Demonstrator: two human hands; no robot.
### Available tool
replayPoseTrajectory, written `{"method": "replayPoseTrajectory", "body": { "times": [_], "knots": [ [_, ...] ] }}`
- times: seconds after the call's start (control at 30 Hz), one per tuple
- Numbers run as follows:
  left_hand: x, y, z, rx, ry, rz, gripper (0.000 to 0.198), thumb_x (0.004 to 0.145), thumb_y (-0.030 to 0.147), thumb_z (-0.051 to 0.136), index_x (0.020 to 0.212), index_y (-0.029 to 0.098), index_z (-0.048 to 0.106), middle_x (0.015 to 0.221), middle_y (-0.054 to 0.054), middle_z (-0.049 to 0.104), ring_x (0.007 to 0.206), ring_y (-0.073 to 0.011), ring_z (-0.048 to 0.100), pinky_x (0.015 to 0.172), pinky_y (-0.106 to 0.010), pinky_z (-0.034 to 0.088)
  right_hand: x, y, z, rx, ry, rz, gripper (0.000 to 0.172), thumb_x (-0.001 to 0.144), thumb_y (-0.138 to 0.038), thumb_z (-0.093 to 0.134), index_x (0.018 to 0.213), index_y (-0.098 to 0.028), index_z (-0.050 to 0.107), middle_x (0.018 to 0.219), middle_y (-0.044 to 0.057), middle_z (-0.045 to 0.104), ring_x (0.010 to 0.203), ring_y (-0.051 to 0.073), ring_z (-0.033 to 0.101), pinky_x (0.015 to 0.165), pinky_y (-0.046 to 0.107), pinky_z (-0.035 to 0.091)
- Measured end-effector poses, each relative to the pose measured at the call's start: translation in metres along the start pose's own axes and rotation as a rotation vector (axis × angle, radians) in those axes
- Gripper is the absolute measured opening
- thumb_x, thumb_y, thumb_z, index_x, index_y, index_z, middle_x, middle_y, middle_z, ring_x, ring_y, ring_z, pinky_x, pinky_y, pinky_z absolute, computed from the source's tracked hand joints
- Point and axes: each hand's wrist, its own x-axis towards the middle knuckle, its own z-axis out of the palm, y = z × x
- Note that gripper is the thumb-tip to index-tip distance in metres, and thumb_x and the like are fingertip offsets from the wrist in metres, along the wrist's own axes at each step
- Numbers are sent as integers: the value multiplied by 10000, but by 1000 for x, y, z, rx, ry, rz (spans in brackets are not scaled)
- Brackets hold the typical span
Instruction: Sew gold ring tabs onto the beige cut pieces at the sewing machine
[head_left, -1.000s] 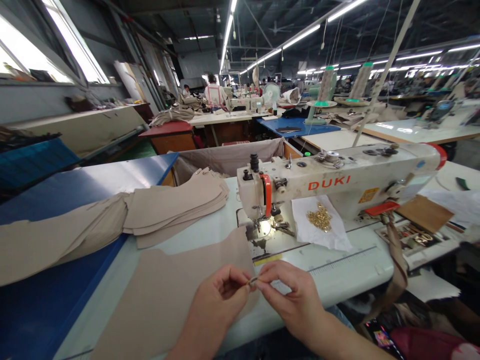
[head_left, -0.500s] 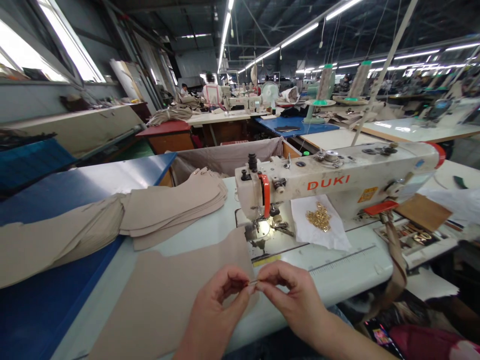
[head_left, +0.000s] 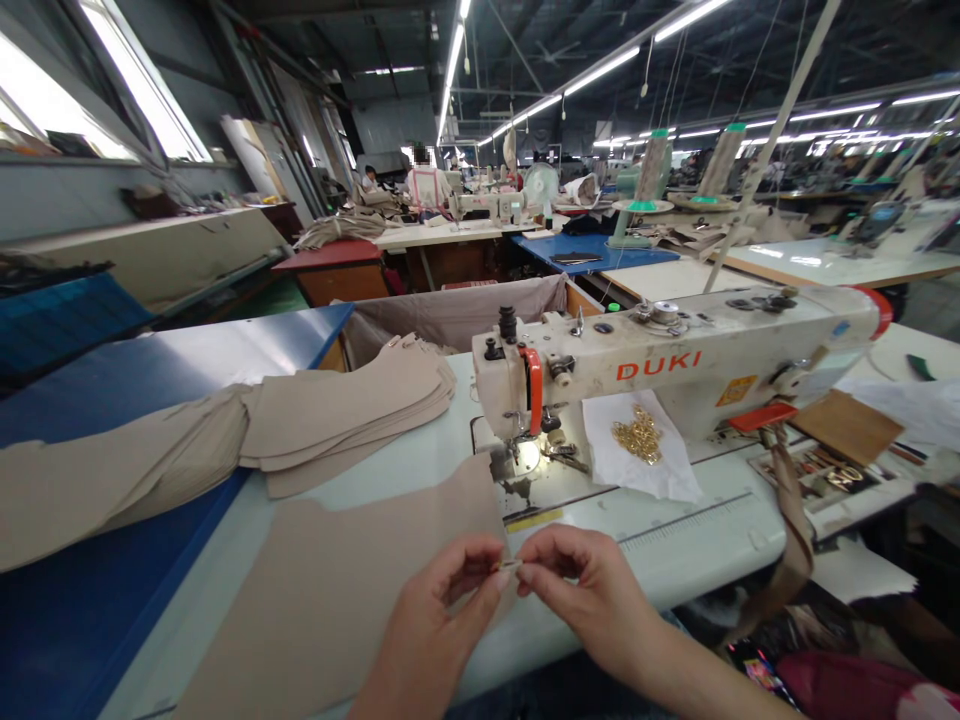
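My left hand (head_left: 444, 612) and my right hand (head_left: 594, 602) meet at the table's front, fingertips almost touching. Between them they pinch a small thin piece (head_left: 511, 565), too small to make out exactly. Under and left of my left hand lies a flat beige fabric panel (head_left: 345, 570), its far corner reaching the sewing machine's needle area. Just beyond my hands stands the white sewing machine (head_left: 660, 360), its lamp lit by the needle. Small gold metal fittings (head_left: 637, 436) lie heaped on a white sheet (head_left: 679, 475) beside the needle.
Stacked beige panels (head_left: 345, 415) spread over the left side and onto a blue surface (head_left: 172, 560). At the right, a tray (head_left: 832, 480) holds small parts, with a strap (head_left: 787, 520) hanging near it. Other workstations and people are farther back.
Both hands stay in nearly the same place, still pinching the small piece. My fingertips have shifted slightly around it. The fabric and the machine look unmoved.
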Motion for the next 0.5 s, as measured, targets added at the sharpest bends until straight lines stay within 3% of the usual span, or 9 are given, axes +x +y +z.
{"method": "replayPoseTrajectory", "body": {
  "times": [0.1,0.3,0.5],
  "knots": [
    [-1,2,-3,59,-67,13,182,811,361,560,794,217,669,746,3,692,719,-147,651,671,-203,517,0,2,0,11,-16,6,91,775,-184,608,716,-154,670,646,-6,637,587,100,543,553,185,404],
    [-2,3,-4,190,-20,101,159,823,326,548,766,230,662,747,16,681,727,-138,638,680,-194,487,-1,1,-2,-52,-45,-30,101,799,-200,600,752,-170,685,687,-3,638,638,114,552,605,200,418],
    [-3,-3,0,140,-14,24,185,808,360,556,803,219,676,778,2,703,744,-154,650,701,-214,503,0,-1,-4,-344,-39,-191,124,830,-163,547,785,-170,663,708,1,620,661,117,543,614,202,395]
  ]
}}
